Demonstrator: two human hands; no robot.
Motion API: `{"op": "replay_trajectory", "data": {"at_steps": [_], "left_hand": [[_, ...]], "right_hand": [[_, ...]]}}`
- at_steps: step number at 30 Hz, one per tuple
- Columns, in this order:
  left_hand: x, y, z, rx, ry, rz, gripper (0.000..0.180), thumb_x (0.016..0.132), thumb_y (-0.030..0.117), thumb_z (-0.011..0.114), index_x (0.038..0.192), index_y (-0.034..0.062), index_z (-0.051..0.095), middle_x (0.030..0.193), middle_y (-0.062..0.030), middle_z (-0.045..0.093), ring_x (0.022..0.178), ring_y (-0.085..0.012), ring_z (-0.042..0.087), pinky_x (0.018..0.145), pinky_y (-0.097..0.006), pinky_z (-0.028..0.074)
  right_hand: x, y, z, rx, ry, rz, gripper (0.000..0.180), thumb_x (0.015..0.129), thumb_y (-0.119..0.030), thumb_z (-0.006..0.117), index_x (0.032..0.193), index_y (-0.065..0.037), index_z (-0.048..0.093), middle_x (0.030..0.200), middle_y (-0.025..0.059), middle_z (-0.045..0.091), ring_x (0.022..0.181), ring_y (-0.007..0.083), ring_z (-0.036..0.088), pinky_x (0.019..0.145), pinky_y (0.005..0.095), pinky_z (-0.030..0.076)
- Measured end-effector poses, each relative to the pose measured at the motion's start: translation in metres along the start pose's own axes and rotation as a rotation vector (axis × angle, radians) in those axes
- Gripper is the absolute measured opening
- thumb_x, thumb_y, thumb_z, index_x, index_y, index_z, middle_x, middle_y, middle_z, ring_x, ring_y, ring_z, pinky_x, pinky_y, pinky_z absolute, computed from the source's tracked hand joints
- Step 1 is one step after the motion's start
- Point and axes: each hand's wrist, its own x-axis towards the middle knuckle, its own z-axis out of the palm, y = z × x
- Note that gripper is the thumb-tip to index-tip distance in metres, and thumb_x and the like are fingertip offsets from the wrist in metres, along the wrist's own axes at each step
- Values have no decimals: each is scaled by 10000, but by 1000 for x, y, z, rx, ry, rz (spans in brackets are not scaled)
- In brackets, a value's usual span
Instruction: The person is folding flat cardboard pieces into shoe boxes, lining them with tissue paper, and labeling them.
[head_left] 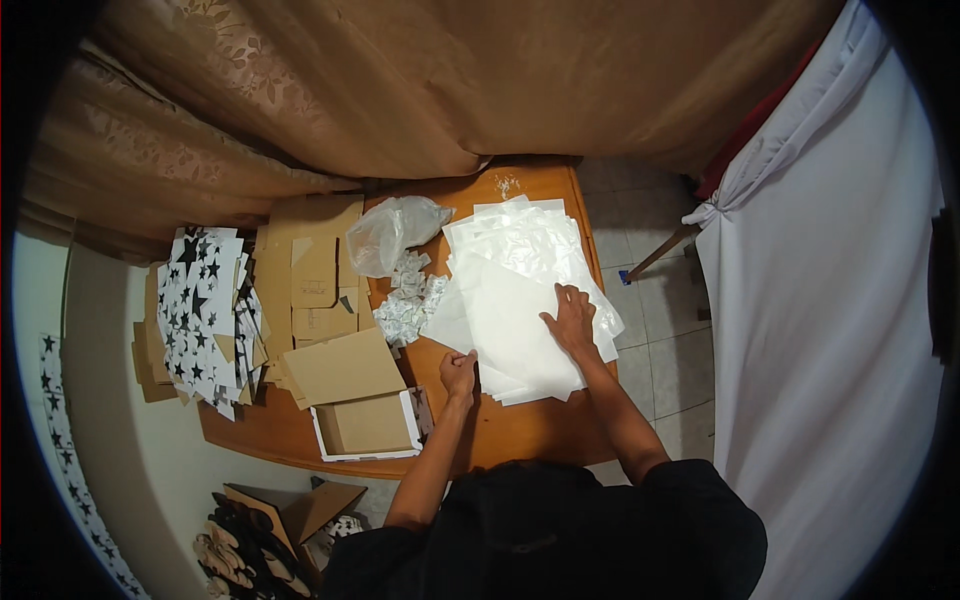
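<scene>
Both hands work the stack of thin white translucent sheets (520,300) lying right of centre on the brown wooden desk (520,425).

The right hand (572,318) lies flat and spread on the top sheet; the left hand (459,371) pinches the stack's near-left corner, so the top sheet appears only just begun, with many sheets under it. Just left lie small silvery-white packets (408,308) and a crumpled clear plastic bag (392,232). Further left are flat brown cardboard pieces (315,275), an open cardboard box (368,425) and star-printed sheets (200,310), all clear of the hands.
</scene>
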Motion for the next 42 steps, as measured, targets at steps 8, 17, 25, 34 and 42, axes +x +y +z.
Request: {"op": "replay_trajectory", "data": {"at_steps": [8,17,25,34,42], "left_hand": [[-3,12,3,-109,-63,143,159,913,46,723,860,49,573,753,19,558,690,-81,481,654,-242,431],[-52,81,-33,-315,-314,138,122,966,85,661,953,97,540,856,13,614,792,-76,606,687,-243,517],[-92,118,-115,-681,-419,288,114,984,30,602,1006,92,508,973,-16,630,909,-132,655,778,-375,629],[-143,144,-198,-826,-210,455,277,969,43,623,1236,68,552,1122,-49,644,1012,-180,669,817,-409,631],[-126,84,-294,-802,-194,321,278,931,94,690,1182,90,572,1104,-66,661,1037,-210,670,809,-446,628]], "right_hand": [[8,2,5,-11,7,72,518,749,-232,867,1187,-76,637,1180,96,553,1125,297,461,918,486,323],[-14,-19,-32,271,-3,91,514,775,-187,847,1192,-82,567,1131,155,684,1104,323,625,993,461,360],[-59,-60,-59,536,-12,-16,576,807,-203,848,1260,-37,532,1005,158,682,938,273,656,810,395,546],[-122,-133,-24,1297,-746,499,544,968,-483,668,1214,2,635,1165,58,672,976,111,629,799,286,515],[-147,-201,10,1383,-385,105,257,991,-140,674,1197,12,654,1069,46,709,976,102,629,893,272,499]]}}
